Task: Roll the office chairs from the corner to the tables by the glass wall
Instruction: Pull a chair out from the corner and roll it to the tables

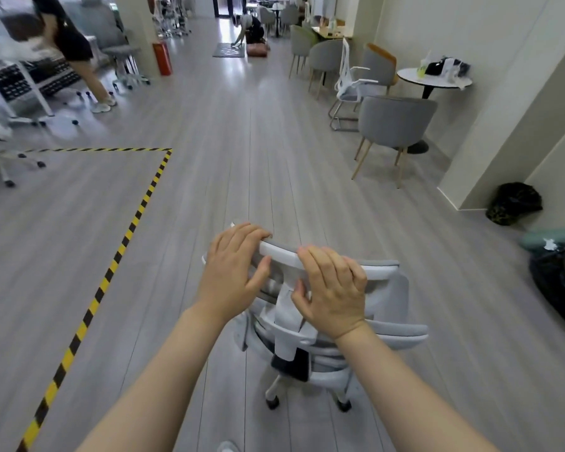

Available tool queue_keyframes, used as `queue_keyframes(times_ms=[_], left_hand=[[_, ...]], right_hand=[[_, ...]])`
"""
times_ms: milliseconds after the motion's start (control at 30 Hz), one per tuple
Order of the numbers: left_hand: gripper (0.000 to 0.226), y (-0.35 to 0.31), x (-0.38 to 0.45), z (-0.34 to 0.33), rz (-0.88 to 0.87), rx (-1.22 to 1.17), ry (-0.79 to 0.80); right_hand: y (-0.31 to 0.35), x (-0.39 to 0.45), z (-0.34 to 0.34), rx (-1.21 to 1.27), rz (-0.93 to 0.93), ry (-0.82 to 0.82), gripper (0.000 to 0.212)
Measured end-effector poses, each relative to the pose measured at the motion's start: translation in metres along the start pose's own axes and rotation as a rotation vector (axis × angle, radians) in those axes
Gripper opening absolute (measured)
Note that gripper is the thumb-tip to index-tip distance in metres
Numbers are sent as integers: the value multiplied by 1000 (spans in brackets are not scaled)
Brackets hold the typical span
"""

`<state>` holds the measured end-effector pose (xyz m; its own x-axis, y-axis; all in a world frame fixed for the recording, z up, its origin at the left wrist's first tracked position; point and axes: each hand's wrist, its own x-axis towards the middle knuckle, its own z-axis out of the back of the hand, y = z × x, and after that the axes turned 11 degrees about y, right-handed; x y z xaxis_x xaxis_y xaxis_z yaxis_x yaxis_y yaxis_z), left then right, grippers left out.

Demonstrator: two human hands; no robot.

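- Grey plank floor [274, 158] runs ahead of the grip, a long open lane, with black-and-yellow tape [134, 220] boxing off an area to the left of it.
- Down in front, the chair [307, 334]: white frame, grey mesh back, standing on its casters directly under the grip, in the middle of the lane.
- Left hand [234, 265] is draped over the headrest [281, 252], fingers curled over its top edge, thumb against the near face.
- Right hand [335, 288] sits just beside it on the same bar, fingers hooked over the top, thumb tucked behind on the headrest stem.
- So both hands are gripping the headrest, close together.
- Handling, as I judge it: light frame, free-rolling casters, smooth floor, so it should go easily and may swivel or wander.
- That headrest is a high, narrow hold on an adjustable stem; it probably flexes, and a lower hold on the backrest frame would steer truer.
- Far ahead and right of the grip, grey tub chairs [395, 122] ring a round table [433, 78]; far left, more white chairs [7, 158] and a person [75, 47] bending over.
- Glass wall looks to be far left, blurred.
- Writing or brands: none I can read.
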<state>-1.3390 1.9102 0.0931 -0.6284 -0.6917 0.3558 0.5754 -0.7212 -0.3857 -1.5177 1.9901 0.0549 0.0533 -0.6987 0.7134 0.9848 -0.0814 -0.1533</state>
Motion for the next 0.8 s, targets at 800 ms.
queue_keyframes(times_ms=[800], left_hand=[[29, 272, 111, 76, 352, -14, -237]], right_hand=[[134, 257, -237, 365, 232, -43, 53]])
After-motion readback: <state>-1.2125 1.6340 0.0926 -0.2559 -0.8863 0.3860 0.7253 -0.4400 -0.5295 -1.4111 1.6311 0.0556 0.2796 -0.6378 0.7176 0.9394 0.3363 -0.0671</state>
